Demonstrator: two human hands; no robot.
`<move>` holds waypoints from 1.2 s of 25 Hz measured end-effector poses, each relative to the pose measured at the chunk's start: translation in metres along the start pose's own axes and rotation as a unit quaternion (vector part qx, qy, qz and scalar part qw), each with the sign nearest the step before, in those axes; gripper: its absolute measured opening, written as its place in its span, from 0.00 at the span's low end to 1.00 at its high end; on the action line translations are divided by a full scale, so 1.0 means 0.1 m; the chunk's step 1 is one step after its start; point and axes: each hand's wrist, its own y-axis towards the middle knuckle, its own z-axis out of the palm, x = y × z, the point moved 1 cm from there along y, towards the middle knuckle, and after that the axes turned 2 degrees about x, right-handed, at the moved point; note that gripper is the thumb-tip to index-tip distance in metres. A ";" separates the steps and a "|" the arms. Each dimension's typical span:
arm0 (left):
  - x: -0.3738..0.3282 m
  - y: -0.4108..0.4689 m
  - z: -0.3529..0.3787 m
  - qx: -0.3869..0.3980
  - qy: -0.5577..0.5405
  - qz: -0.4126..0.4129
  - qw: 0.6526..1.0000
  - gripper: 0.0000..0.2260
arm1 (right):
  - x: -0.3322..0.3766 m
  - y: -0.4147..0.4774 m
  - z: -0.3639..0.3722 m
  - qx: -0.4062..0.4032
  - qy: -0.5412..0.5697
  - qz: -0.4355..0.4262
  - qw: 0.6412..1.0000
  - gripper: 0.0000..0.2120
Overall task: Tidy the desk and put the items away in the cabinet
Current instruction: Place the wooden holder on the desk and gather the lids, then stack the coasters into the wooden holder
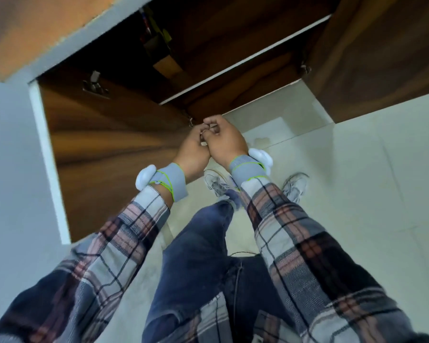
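**Q:** Item one, hands. How do they stand?

**A:** Your left hand (192, 149) and right hand (224, 138) are pressed together in front of the open cabinet (233, 45), just by its lower front edge. Fingers curled on both. A small pale scrap shows between them. I cannot tell whether you are holding it or what it is.

**Q:** Item two, goods stowed?

**A:** Pen holder (156, 43): dark, boxy, with pens and something yellow standing in it, far back on the upper level. Brown box (167, 64): matte, square-edged, just in front of it. The desk is out of view.

**Q:** Item three, fabric of the unit?

**A:** Dark wood-grain veneer, smooth, with white edging on the shelf (245, 70). Left door (104, 134) swung wide, metal hinge (94, 82) exposed. The floor tiles (369, 181) are pale and glossy.

**Q:** Item four, hazards?

**A:** Judged, not seen:
- Anything small in your hands could slip out and be hard to spot on tiles that pale.
- Closing the doors with your fingers near the lower hinge could pinch them.
- The left door stands beside your forearm, so a quick turn could knock it.
- The holder looks top-heavy, and a shove to the shelf could tip it.
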 end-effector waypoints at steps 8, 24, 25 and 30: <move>-1.00 -0.90 -0.14 -0.035 0.006 0.041 0.999 0.21 | 0.75 -1.01 -0.83 -0.010 -0.027 -0.136 0.990 0.15; -1.91 -1.18 -1.03 -0.189 -0.138 0.131 0.963 0.25 | 2.34 -1.22 -1.10 0.050 -0.113 -0.314 0.942 0.14; -1.95 -1.10 -1.10 -0.199 -0.134 0.140 0.961 0.26 | 2.44 -1.15 -1.11 0.045 -0.120 -0.325 0.937 0.14; -2.06 -0.42 -1.75 -0.311 -0.109 0.169 0.929 0.24 | 3.05 -0.57 -1.07 -0.027 -0.171 -0.365 0.915 0.18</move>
